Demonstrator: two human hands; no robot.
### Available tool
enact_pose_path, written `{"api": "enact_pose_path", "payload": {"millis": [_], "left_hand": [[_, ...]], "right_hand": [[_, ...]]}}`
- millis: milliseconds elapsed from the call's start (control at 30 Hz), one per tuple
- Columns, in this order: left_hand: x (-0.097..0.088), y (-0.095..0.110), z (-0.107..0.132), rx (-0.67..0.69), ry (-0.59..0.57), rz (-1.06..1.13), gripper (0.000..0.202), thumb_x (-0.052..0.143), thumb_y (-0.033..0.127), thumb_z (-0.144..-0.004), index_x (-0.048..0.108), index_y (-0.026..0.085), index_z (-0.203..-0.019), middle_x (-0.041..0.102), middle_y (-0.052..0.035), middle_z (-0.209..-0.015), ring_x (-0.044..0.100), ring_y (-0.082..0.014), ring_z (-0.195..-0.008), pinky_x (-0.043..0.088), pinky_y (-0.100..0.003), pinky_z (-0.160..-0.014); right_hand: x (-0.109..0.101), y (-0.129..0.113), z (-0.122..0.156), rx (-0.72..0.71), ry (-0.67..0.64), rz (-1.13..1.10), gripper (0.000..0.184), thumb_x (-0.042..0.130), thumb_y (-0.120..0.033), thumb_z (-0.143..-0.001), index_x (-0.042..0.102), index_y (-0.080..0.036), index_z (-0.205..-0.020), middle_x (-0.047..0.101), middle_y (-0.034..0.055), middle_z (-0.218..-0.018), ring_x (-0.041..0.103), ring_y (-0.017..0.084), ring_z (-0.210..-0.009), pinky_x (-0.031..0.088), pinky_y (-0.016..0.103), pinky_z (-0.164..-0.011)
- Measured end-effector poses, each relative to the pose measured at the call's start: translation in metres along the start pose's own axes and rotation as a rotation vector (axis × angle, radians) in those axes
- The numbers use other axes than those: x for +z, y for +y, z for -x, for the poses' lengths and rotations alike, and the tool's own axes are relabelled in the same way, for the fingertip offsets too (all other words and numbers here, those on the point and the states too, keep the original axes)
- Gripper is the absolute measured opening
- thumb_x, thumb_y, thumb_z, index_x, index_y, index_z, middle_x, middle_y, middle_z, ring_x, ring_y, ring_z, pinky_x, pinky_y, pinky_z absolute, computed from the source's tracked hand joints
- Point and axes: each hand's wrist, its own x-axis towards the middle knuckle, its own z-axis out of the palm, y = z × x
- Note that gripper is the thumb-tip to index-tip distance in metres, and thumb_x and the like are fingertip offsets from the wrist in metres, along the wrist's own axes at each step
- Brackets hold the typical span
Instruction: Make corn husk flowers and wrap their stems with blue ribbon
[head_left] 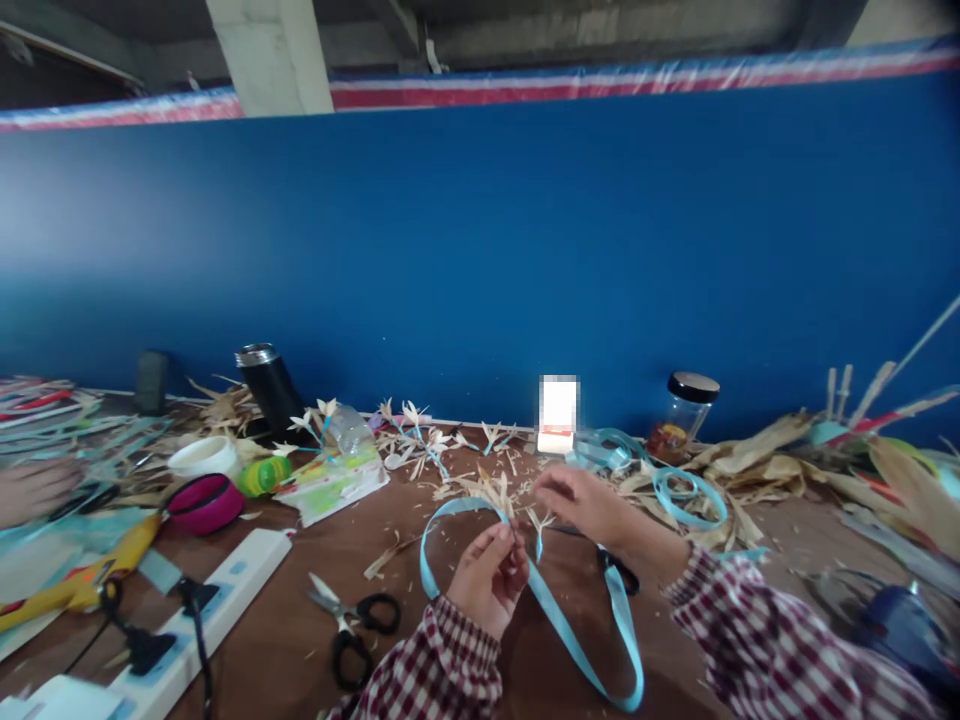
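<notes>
My left hand (493, 575) is closed, its thumb and fingers pinching a pale corn husk flower (501, 494) by its base, where a light blue ribbon (559, 615) also passes. One end of the ribbon loops up to the left; the other hangs down and curves right across the table. My right hand (581, 497) hovers just right of the flower, fingers loosely bent and apart, with nothing visible in them. Below its fingertips lies a small husk flower with a blue stem (539, 528). Black scissor handles (624, 575) show partly under my right wrist.
Open scissors (346, 625) lie left of my left hand, beside a white power strip (214, 620) and a yellow glue gun (90, 575). Behind are a black flask (271, 388), finished husk flowers (424, 440), a jar (681, 415) and coiled ribbon (690, 498). Another person's hand (37, 490) is far left.
</notes>
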Motion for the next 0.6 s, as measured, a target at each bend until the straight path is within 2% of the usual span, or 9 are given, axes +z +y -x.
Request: {"api": "enact_pose_path", "payload": {"millis": [167,233,300,433,467,600], "left_hand": [[-0.007,0.004,-0.002,-0.004,-0.005,0.003,0.015,0.076,0.012,-0.063,0.068,0.009,-0.076,0.065,-0.0030,-0.060,0.060,-0.0083,-0.050,0.053,-0.018,-0.049],[-0.007,0.005,-0.004,-0.015,-0.002,0.006,0.015,0.076,0.013,-0.063,0.068,0.009,-0.076,0.065,-0.0030,-0.060,0.060,-0.0082,-0.049,0.053,-0.018,-0.049],[-0.007,0.010,-0.006,0.008,0.019,0.021,0.017,0.077,0.014,-0.062,0.068,0.009,-0.076,0.064,-0.0026,-0.060,0.060,-0.0080,-0.050,0.053,-0.017,-0.049],[-0.008,0.021,-0.012,0.098,0.065,0.033,0.018,0.079,0.016,-0.059,0.067,0.010,-0.072,0.064,-0.0017,-0.059,0.059,-0.0074,-0.050,0.052,-0.016,-0.048],[-0.009,0.023,-0.013,0.115,0.073,0.026,0.019,0.079,0.017,-0.059,0.067,0.011,-0.071,0.064,-0.0014,-0.059,0.059,-0.0073,-0.049,0.052,-0.016,-0.048],[-0.008,0.024,-0.015,0.120,0.100,-0.038,0.023,0.081,0.023,-0.056,0.066,0.011,-0.068,0.062,-0.0006,-0.056,0.056,-0.0066,-0.047,0.050,-0.015,-0.046]], "right_hand": [[0.020,0.017,-0.049,0.039,-0.057,0.024,0.009,0.062,-0.025,-0.072,0.065,-0.017,-0.073,0.057,-0.0010,-0.059,0.046,0.011,-0.055,0.034,0.023,-0.052],[0.024,0.018,-0.066,0.073,-0.076,-0.003,0.012,0.062,-0.028,-0.072,0.063,-0.016,-0.069,0.056,-0.0011,-0.058,0.046,0.011,-0.054,0.035,0.023,-0.052],[0.028,0.014,-0.075,0.116,-0.115,-0.065,0.023,0.055,-0.036,-0.078,0.062,-0.016,-0.069,0.057,0.0003,-0.060,0.049,0.011,-0.055,0.037,0.023,-0.052],[0.037,0.001,-0.068,0.201,-0.204,-0.222,0.048,0.030,-0.052,-0.089,0.062,-0.015,-0.082,0.063,0.0054,-0.074,0.057,0.013,-0.062,0.043,0.024,-0.053],[0.039,-0.002,-0.064,0.210,-0.228,-0.254,0.049,0.032,-0.053,-0.088,0.062,-0.016,-0.083,0.064,0.0053,-0.075,0.057,0.013,-0.063,0.044,0.024,-0.054],[0.049,-0.009,-0.051,0.211,-0.280,-0.361,0.031,0.065,-0.047,-0.072,0.062,-0.016,-0.072,0.059,-0.0016,-0.065,0.053,0.011,-0.061,0.042,0.021,-0.057]]}}
